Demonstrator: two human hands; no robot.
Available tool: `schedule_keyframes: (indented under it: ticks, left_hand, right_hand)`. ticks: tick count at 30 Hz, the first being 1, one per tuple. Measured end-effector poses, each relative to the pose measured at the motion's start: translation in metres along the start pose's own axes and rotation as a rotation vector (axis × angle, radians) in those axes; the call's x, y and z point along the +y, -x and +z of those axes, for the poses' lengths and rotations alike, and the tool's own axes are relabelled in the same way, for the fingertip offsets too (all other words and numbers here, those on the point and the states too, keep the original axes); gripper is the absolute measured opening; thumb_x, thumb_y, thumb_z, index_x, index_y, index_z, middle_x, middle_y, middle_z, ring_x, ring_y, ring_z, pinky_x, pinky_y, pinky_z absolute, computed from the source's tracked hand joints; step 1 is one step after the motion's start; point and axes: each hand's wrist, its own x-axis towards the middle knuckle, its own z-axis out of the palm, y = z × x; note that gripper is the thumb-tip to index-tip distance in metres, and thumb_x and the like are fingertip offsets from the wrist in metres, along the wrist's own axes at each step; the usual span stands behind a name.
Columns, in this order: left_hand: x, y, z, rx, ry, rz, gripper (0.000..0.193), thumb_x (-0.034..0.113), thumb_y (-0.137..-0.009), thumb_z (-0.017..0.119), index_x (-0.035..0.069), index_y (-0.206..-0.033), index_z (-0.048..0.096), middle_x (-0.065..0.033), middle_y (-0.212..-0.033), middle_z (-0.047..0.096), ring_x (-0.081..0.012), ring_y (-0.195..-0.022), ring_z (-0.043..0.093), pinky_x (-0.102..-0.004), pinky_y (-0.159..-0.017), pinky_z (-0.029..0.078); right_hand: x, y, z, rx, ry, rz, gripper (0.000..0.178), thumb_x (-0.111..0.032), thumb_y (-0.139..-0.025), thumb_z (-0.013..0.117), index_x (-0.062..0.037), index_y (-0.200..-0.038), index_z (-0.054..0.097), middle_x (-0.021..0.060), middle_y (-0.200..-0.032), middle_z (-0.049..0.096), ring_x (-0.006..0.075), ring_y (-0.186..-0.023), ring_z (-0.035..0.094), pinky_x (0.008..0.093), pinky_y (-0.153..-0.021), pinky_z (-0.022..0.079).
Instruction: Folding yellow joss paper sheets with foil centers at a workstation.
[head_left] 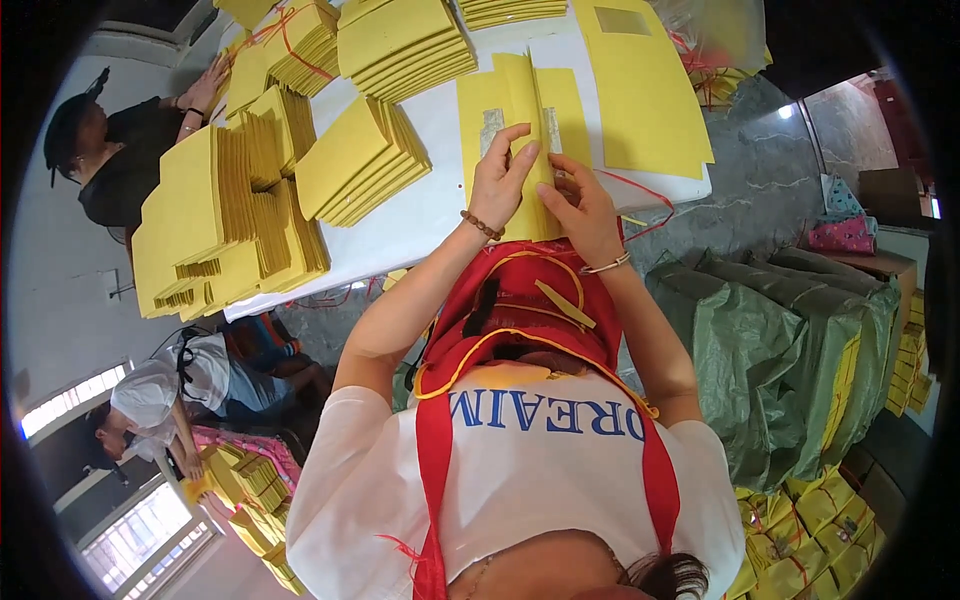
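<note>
At the near edge of the white table, a yellow paper sheet with clear window patches lies in front of me, its middle part raised in an upright fold. From the left, my left hand pinches the fold between thumb and fingers. My right hand is closed on the fold's other side, a little nearer to me, its thumb against the paper. The lower end of the sheet reaches my red apron. Flat yellow sheets, one showing a window, lie to the right of my hands.
Stacks of folded yellow paper fill the table's left and far side, some tied with red string. Two other people work at the left. Green woven sacks and yellow bundles stand on the right.
</note>
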Motion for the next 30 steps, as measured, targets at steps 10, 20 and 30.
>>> schedule_keyframes:
  ticks: [10,20,30]
  left_hand:
    - [0.001,-0.001,0.008,0.273,-0.005,0.265,0.029,0.015,-0.088,0.052,0.002,-0.114,0.050,-0.0001,-0.067,0.048,-0.0060,-0.057,0.039,-0.0231,-0.051,0.035]
    - [0.005,0.001,0.002,0.008,-0.035,-0.022,0.034,0.026,-0.087,0.057,0.002,-0.111,0.056,-0.0010,-0.078,0.057,-0.0057,-0.060,0.041,-0.0222,-0.055,0.037]
    - [0.001,-0.001,-0.002,-0.021,-0.030,0.006,0.032,0.025,-0.089,0.054,0.002,-0.112,0.054,-0.0007,-0.073,0.054,-0.0066,-0.061,0.042,-0.0227,-0.055,0.038]
  right_hand:
    - [-0.006,0.001,0.001,0.000,-0.010,0.010,0.045,-0.021,-0.079,0.066,-0.0018,-0.117,0.051,0.0130,-0.099,0.060,0.0190,-0.086,0.061,0.0288,-0.073,0.050]
    - [-0.005,0.000,0.002,0.026,0.003,-0.042,0.044,-0.020,-0.079,0.066,-0.0015,-0.116,0.051,0.0126,-0.100,0.059,0.0184,-0.086,0.061,0.0283,-0.074,0.050]
    - [-0.009,0.000,0.003,0.018,0.015,-0.036,0.045,-0.019,-0.080,0.066,-0.0014,-0.118,0.050,0.0136,-0.103,0.059,0.0199,-0.088,0.061,0.0290,-0.075,0.050]
